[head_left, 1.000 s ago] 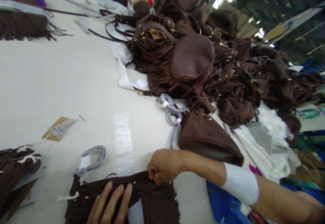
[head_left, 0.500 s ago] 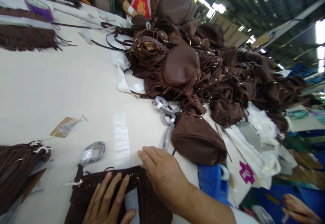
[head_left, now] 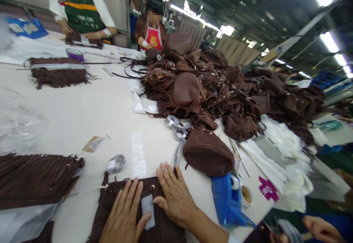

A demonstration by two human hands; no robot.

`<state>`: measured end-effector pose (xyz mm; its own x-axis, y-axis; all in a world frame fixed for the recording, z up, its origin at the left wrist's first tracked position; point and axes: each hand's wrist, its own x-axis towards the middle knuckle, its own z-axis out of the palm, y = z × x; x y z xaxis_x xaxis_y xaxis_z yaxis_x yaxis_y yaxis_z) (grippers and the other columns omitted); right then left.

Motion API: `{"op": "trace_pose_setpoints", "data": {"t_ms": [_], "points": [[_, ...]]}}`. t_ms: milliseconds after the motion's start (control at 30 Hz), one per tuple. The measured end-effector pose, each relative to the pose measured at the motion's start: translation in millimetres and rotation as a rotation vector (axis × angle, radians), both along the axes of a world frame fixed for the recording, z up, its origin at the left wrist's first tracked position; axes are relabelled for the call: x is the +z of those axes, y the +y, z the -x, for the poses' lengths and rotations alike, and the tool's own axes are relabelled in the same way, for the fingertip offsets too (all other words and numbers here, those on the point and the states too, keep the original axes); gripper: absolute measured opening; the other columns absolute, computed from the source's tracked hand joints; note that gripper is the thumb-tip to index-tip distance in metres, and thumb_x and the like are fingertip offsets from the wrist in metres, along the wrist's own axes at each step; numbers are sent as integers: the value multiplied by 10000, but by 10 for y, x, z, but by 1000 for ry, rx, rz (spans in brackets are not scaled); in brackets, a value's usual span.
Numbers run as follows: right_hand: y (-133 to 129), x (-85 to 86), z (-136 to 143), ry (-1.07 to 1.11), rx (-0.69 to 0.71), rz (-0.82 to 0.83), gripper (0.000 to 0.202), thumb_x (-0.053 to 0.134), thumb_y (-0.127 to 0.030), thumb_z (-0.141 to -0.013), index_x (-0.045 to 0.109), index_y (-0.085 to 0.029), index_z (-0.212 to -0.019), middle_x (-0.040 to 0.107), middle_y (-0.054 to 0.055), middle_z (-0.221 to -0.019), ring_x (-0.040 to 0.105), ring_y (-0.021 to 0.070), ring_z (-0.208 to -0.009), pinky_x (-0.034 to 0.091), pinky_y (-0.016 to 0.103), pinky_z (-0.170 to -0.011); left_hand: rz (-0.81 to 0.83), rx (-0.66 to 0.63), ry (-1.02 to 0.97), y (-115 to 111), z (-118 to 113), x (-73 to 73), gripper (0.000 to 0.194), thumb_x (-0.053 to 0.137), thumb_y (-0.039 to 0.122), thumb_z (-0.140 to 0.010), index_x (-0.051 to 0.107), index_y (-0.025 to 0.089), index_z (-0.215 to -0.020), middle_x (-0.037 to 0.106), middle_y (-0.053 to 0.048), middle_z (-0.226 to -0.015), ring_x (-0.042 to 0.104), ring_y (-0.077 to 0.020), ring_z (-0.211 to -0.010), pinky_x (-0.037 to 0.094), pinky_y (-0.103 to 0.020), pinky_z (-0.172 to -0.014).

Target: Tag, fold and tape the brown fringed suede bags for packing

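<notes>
L hand (head_left: 122,213) & R hand (head_left: 178,200) flat on brn bag (head_left: 164,226), grip released w/ both

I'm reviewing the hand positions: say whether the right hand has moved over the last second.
Yes. Judged against the white strip, the right hand has drawn back slightly toward the wearer and opened out.

Bare left hand (head_left: 121,210) and right hand (head_left: 178,200), a whitish band (head_left: 233,239) on the right forearm (head_left: 208,224).
</notes>
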<state>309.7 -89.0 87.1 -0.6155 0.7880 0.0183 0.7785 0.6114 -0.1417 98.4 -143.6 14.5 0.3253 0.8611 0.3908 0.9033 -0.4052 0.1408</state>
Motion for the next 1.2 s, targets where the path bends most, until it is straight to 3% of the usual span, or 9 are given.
{"op": "trace_pose_setpoints", "data": {"t_ms": [100, 267, 367, 467, 533, 667, 733, 867, 1200], "points": [[-74, -14, 45, 30, -3, -8, 798, 480, -514, -970, 109, -148, -1575, 111, 148, -1626, 84, 334, -1506, 172, 623, -1191, 15, 20, 20, -23, -5, -29, 863, 521, 602, -874, 260, 109, -1532, 339, -131, -1581, 277, -310, -1470, 217, -464, -1188], [-129, -231, -24, 58, -16, 25, 757, 499, -467, -972, 144, -172, -1573, 119, 140, -1629, 108, 309, -1507, 208, 565, -1198, -2, 40, 34, -48, -23, -45, 849, 511, 595, -884, 236, 136, -1542, 335, -126, -1583, 258, -320, -1476, 202, -511, -1189], [-146, -193, -46, 74, -11, 41, 721, 479, -481, -980, 184, -181, -1567, 162, 142, -1623, 135, 310, -1503, 193, 566, -1199, -25, 60, 38, -51, -34, -25, 837, 509, 582, -893, 230, 137, -1544, 336, -127, -1582, 253, -324, -1478, 222, -520, -1180], [-102, -51, 1, 115, -53, 104, 598, 472, -441, -990, 326, -205, -1519, 328, 124, -1576, 276, 288, -1463, 212, 523, -1197, -49, 64, 51, -61, -44, 27, 819, 506, 574, -901, 234, 145, -1544, 336, -122, -1583, 251, -319, -1479, 252, -511, -1172], [19, 29, 87, 144, -141, 164, 423, 429, -346, -1011, 483, -219, -1411, 518, 95, -1450, 451, 233, -1355, 318, 427, -1150, -45, 75, 63, -74, -51, 69, 807, 501, 567, -909, 232, 147, -1544, 326, -117, -1589, 245, -317, -1482, 265, -509, -1172], [440, 56, 410, 144, -286, 231, 272, 427, -318, -1006, 668, -203, -1058, 715, 78, -1052, 661, 207, -1014, 491, 324, -886, -33, 99, 60, -103, -66, 127, 813, 494, 556, -919, 207, 129, -1548, 318, -128, -1592, 242, -321, -1482, 273, -519, -1177], [620, 16, 610, 128, -339, 250, 273, 521, -413, -960, 663, -182, -989, 710, 97, -986, 675, 237, -934, 500, 338, -806, -43, 110, 45, -109, -73, 135, 833, 497, 562, -916, 191, 115, -1550, 328, -150, -1584, 252, -332, -1477, 266, -534, -1179], [740, -74, 869, 120, -397, 250, 447, 689, -512, -827, 588, -161, -1085, 661, 122, -1082, 655, 267, -962, 483, 357, -787, -34, 119, 32, -116, -73, 134, 859, 503, 575, -909, 187, 94, -1547, 345, -190, -1567, 269, -349, -1467, 258, -552, -1180], [758, -134, 806, 126, -425, 285, 424, 747, -473, -796, 539, -220, -1066, 645, 35, -1049, 645, 208, -930, 438, 307, -778, 14, 180, -29, -213, 54, 99, 828, 507, 541, -913, 208, 95, -1543, 385, -231, -1530, 267, -382, -1460, 254, -604, -1161]]}}
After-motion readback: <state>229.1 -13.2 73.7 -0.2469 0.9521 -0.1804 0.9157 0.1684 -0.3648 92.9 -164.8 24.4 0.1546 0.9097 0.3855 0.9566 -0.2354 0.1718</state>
